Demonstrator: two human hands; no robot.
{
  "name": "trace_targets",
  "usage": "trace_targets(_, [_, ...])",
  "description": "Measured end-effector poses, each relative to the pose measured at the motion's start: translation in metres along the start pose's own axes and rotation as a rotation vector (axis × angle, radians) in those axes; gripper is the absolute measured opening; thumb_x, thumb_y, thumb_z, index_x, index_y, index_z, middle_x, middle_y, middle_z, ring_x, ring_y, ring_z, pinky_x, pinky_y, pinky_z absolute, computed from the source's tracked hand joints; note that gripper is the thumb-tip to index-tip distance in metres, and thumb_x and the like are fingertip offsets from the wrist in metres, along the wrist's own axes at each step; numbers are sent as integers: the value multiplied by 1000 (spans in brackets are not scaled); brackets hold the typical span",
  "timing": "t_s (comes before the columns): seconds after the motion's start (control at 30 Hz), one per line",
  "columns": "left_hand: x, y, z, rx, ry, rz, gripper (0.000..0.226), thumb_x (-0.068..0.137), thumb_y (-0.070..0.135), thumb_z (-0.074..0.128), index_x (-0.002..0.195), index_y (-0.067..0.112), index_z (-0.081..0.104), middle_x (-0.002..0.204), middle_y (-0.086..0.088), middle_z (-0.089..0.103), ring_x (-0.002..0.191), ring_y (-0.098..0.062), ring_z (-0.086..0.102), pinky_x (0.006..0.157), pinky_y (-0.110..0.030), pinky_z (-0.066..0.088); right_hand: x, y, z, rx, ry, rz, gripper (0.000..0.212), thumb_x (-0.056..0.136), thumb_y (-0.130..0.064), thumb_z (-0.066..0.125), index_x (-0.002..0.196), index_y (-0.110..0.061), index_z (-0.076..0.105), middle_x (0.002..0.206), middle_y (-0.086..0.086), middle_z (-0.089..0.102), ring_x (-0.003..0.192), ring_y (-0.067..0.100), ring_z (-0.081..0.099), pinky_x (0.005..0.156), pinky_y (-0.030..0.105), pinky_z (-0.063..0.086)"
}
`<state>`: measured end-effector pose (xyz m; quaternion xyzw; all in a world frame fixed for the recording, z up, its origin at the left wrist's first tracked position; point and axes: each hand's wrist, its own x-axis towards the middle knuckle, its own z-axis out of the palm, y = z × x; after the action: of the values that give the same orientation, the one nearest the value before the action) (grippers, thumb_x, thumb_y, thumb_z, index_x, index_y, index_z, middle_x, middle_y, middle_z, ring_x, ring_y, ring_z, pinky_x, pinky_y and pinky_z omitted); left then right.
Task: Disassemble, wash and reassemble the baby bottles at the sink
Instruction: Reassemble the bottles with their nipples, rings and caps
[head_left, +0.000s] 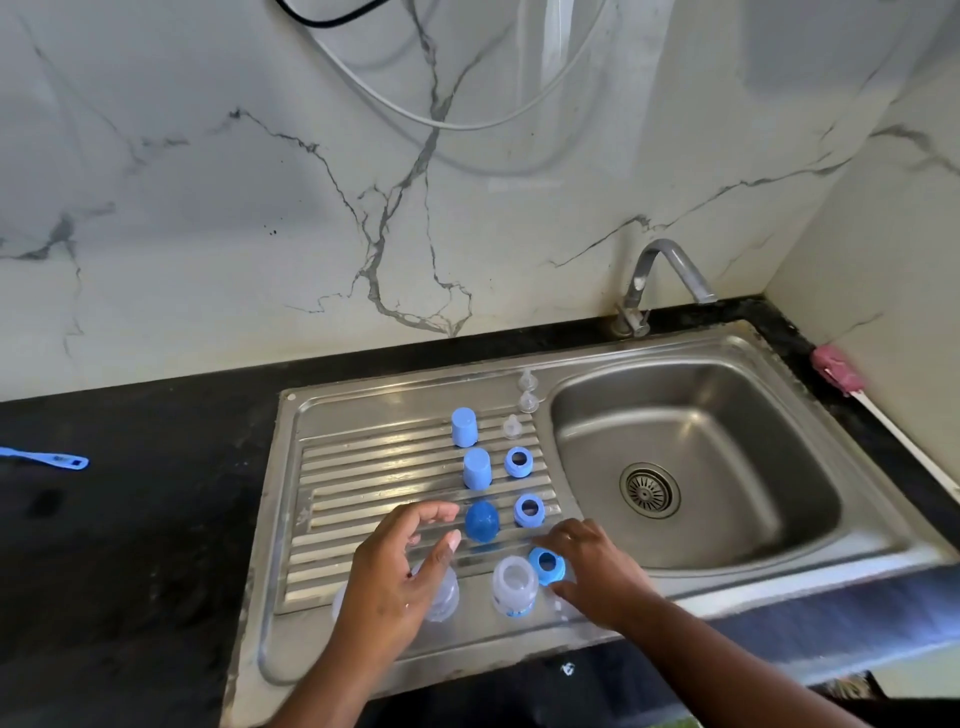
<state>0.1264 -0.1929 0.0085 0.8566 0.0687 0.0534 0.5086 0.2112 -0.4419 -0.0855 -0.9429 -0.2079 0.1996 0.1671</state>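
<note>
Your right hand (597, 566) pinches the bright blue plastic screw ring (536, 557) just right of the upright clear plastic bottle body (511, 590), mouth up, standing between it and your loosely spread, empty left hand (395, 577).

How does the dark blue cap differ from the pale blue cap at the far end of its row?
The dark blue cap is deep blue, the pale blue cap much lighter. The dark one looks domed, the pale one straight-sided and flat-topped. The dark one stands between the left hand and the right hand pinching a blue ring, the pale one farthest back. Both stand on the ribbed drainboard.
</note>
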Motion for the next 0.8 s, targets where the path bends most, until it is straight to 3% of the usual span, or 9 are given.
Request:
trace_targets(0.2, [1,4,-2,-16,-5,-11,20,94,29,70,113,35,68,118,29,67,115,6,60,101,-35,51,5,7,8,62,12,52,54,89,-34,70,139,-45,54,131,-17,48,125,6,45,94,23,48])
trace_targets(0.27, [2,4,-2,-21,-12,-13,21,94,29,70,113,36,68,118,28,67,116,6,59,100,-36,51,3,9,-1,174,53,84,50,87,-41,70,135,-44,57,123,-16,54,113,5,53,90,21,48])
trace_targets(0.37, [8,5,0,-21,-28,12,24,92,28,73,115,35,67,121,25,68,119,-2,61,100,-38,51,-3,-2,-28,532,162,189,25,88,-49,71,110,-39,69,94,-12,69,82,3,63,73,15,47])
trace_targets(0.47, [17,10,5,2,-52,45,32,89,29,77,119,36,66,124,27,66,122,0,58,99,-30,50,-6,-22,-51,1128,113,270,41,89,-47,59,101,-12,75,83,12,74,72,20,65,66,35,45])
trace_targets(0.57, [26,15,16,53,-126,106,53,85,36,81,133,40,59,132,26,61,127,-2,54,100,-16,44,-10,-42,-62,1462,-4,277,44,96,-37,55,104,4,68,82,26,67,69,29,60,63,36,41])
trace_targets(0.67, [31,17,30,42,-196,124,68,81,43,83,141,44,52,136,26,57,131,-1,52,106,-18,41,-10,-58,-65,1505,-82,216,43,92,-42,61,99,-1,72,83,26,66,69,30,59,64,37,42])
trace_targets(0.8, [35,16,39,-5,-211,116,58,82,46,82,135,44,58,130,23,63,126,-8,58,103,-34,49,-6,-60,-66,1507,-86,196,45,88,-46,59,97,-5,76,87,26,67,70,31,60,65,37,42])
